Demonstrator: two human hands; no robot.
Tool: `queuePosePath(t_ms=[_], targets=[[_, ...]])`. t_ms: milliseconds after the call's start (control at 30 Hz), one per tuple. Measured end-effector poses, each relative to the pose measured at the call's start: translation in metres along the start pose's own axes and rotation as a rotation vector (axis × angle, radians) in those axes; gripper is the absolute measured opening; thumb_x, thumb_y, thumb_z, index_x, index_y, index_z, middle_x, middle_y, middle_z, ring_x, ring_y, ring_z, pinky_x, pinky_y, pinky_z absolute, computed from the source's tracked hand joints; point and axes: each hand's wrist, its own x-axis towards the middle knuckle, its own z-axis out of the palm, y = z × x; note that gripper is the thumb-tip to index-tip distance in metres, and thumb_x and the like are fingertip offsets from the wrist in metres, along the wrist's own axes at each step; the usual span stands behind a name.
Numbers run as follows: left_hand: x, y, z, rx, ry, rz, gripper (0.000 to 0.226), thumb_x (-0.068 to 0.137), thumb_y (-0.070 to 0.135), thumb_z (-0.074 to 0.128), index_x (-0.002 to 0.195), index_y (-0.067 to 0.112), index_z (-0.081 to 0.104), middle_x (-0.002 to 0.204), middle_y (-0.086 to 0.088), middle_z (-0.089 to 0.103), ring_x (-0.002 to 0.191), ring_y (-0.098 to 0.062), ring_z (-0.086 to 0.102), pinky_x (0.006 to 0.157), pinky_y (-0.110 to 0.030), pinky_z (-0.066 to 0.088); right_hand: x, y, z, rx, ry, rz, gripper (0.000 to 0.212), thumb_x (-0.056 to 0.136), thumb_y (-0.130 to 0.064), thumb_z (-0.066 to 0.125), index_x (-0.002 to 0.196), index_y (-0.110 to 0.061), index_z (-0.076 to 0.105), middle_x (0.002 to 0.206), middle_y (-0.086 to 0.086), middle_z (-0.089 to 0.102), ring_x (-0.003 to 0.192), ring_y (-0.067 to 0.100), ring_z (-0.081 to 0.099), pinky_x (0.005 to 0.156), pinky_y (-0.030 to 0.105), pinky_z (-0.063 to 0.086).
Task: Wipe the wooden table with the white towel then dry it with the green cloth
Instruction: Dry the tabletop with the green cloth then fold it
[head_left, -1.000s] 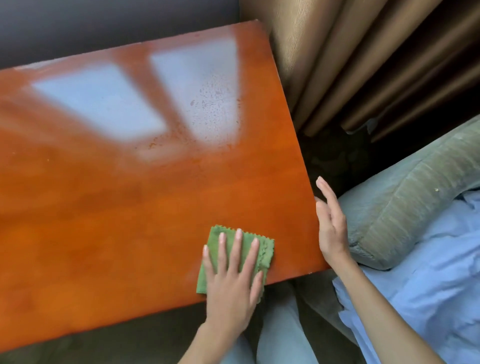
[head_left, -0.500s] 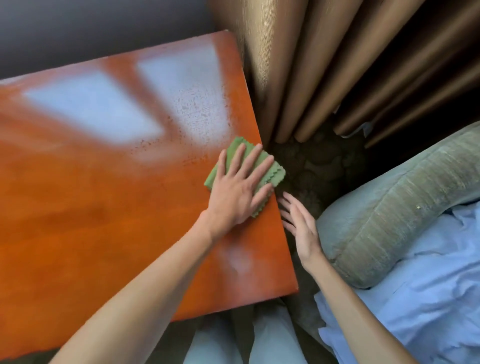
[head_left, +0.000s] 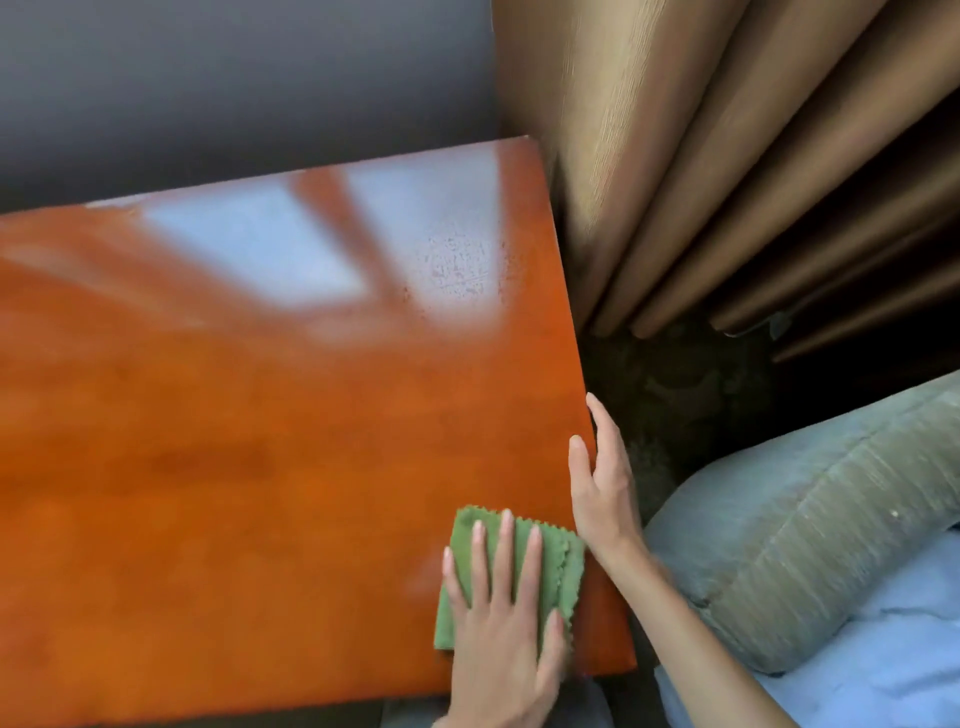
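Head view, wooden bench (head_left: 260, 467), green cloth (head_left: 558, 566) flat near its right corner, left hand (head_left: 501, 639) spread open upon it, right hand (head_left: 602, 483) open, fingers on bench edge.

The left hand (head_left: 501, 629) lies flat with fingers spread on the folded green cloth (head_left: 511, 574), pressing it to the wooden table (head_left: 260, 467) at the table's five o'clock corner. At one o'clock from the cloth, the right hand (head_left: 605, 483) rests open against the table's right edge, its thumb on the top surface. Tan curtains (head_left: 701, 156) hang at one o'clock, and a grey-green cushion (head_left: 810, 530) sits at four o'clock beside pale blue fabric (head_left: 883, 670).
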Motion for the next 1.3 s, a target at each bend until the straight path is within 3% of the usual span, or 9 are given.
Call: queuePosePath(t_ms=[167, 300, 467, 600, 767, 900, 1033, 1167, 1300], targets=[[0.055, -0.012, 0.000, -0.009, 0.037, 0.061, 0.057, 0.101, 0.039, 0.037, 0.155, 0.022, 0.033, 0.164, -0.004, 0.023, 0.151, -0.031, 0.017, 0.117, -0.057, 0.012, 0.017, 0.000, 0.009, 0.020, 0.084, 0.041, 0.063, 0.095, -0.058, 0.023, 0.151, -0.032, 0.034, 0.152, -0.004, 0.046, 0.137, 0.012, 0.044, 0.113, 0.044, 0.041], [0.148, 0.007, -0.007, -0.089, 0.107, 0.030, 0.053, 0.102, 0.039, 0.036, 0.152, 0.020, 0.039, 0.162, -0.008, 0.030, 0.151, -0.034, 0.019, 0.119, -0.059, 0.008, 0.017, 0.005, 0.009, 0.099, 0.199, 0.041, 0.057, 0.098, -0.050, 0.029, 0.146, -0.023, 0.043, 0.146, 0.001, 0.052, 0.134, 0.014, 0.050, 0.111, 0.049, 0.041], [0.217, 0.002, -0.019, -0.121, 0.095, 0.154, 0.048, 0.104, 0.045, 0.029, 0.150, 0.037, 0.039, 0.164, -0.004, 0.025, 0.149, -0.034, -0.003, 0.123, -0.056, 0.000, 0.020, -0.007, 0.013, -0.211, 0.311, -0.026, 0.062, 0.099, -0.041, 0.028, 0.154, -0.014, 0.028, 0.158, 0.011, 0.034, 0.144, 0.024, 0.034, 0.115, 0.052, 0.035], [0.217, -0.089, -0.032, -0.110, 0.187, -0.041, 0.048, 0.105, 0.046, 0.031, 0.151, 0.038, 0.037, 0.163, -0.004, 0.028, 0.152, -0.037, 0.014, 0.121, -0.058, 0.011, 0.026, -0.037, 0.040, -0.539, 0.283, -0.171, 0.054, 0.100, -0.028, 0.035, 0.153, -0.018, 0.032, 0.163, 0.007, 0.023, 0.150, 0.026, 0.019, 0.121, 0.044, 0.018], [0.165, -0.233, -0.061, -0.096, 0.206, -0.296, 0.050, 0.102, 0.044, 0.035, 0.152, 0.038, 0.036, 0.164, -0.002, 0.026, 0.151, -0.036, 0.016, 0.121, -0.057, 0.012, 0.036, -0.083, 0.123, -0.668, 0.100, -0.337, 0.053, 0.100, -0.025, 0.039, 0.152, -0.026, 0.034, 0.164, 0.000, 0.023, 0.152, 0.022, 0.015, 0.124, 0.035, -0.001], [0.119, -0.342, -0.083, -0.091, 0.186, -0.506, 0.054, 0.101, 0.047, 0.029, 0.153, 0.036, 0.034, 0.164, -0.004, 0.024, 0.151, -0.038, 0.015, 0.121, -0.058, 0.010, 0.039, -0.095, 0.160, -0.783, 0.142, -0.346, 0.052, 0.098, -0.028, 0.038, 0.150, -0.026, 0.040, 0.162, 0.000, 0.031, 0.151, 0.026, 0.022, 0.124, 0.047, 0.005], [0.088, -0.418, -0.101, -0.082, 0.184, -0.731, 0.058, 0.100, 0.048, 0.021, 0.155, 0.033, 0.029, 0.166, -0.007, 0.018, 0.151, -0.040, 0.011, 0.120, -0.062, 0.008, 0.040, -0.094, 0.160, -0.785, 0.177, -0.344, 0.050, 0.098, -0.029, 0.040, 0.148, -0.024, 0.045, 0.160, -0.001, 0.033, 0.150, 0.026, 0.025, 0.124, 0.049, 0.008], [0.098, -0.401, -0.101, -0.101, 0.209, -0.755, 0.061, 0.099, 0.051, 0.018, 0.157, 0.032, 0.022, 0.167, -0.006, 0.011, 0.152, -0.038, 0.004, 0.120, -0.060, 0.001, 0.041, -0.095, 0.164, -0.774, 0.207, -0.344, 0.050, 0.097, -0.027, 0.042, 0.146, -0.024, 0.047, 0.159, 0.000, 0.036, 0.149, 0.026, 0.027, 0.124, 0.047, 0.007], [0.128, -0.330, -0.081, -0.034, 0.195, -0.471, 0.059, 0.099, 0.048, 0.029, 0.155, 0.029, 0.032, 0.165, -0.010, 0.020, 0.150, -0.042, 0.014, 0.119, -0.063, 0.008, 0.042, -0.092, 0.163, -0.725, 0.221, -0.344, 0.049, 0.097, -0.024, 0.044, 0.146, -0.023, 0.047, 0.158, -0.002, 0.037, 0.149, 0.023, 0.028, 0.125, 0.045, 0.005]])
